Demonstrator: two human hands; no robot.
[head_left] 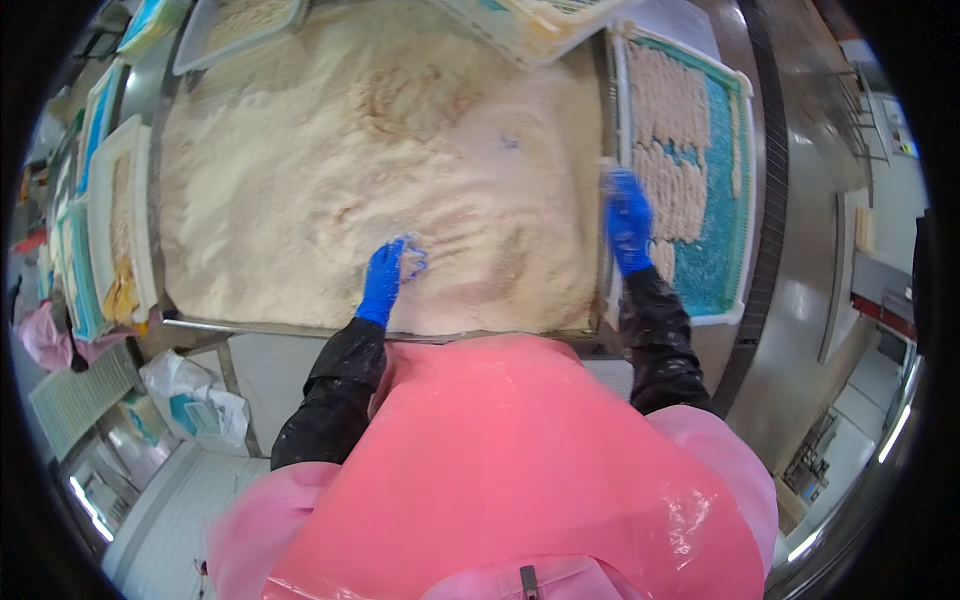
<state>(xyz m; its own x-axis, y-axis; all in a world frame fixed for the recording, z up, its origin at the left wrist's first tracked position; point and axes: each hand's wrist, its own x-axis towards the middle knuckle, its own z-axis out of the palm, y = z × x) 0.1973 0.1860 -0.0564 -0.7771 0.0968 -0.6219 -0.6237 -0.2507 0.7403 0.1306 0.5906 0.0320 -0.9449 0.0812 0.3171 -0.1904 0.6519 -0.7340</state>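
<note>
A wide, shallow bin holds a deep layer of pale breadcrumbs (300, 180), heaped and furrowed in places. My left hand (383, 280), in a blue glove, rests in the crumbs near the bin's front edge. Its fingers look spread and dusted with crumbs. My right hand (629, 220), gloved in blue too, is over the bin's right edge, beside a tray (745, 200) lined in teal. Motion blurs its fingers, and I cannot make out whether they hold anything. Rows of crumb-coated strips (668, 100) lie on the tray's left part.
At the bin's far right stands a pale plastic crate (530, 40). A white tub (240, 35) of crumb-coloured stuff sits at the far left. Another white container (97, 215) flanks the bin's left side. A metal surface (810, 250) runs along the right.
</note>
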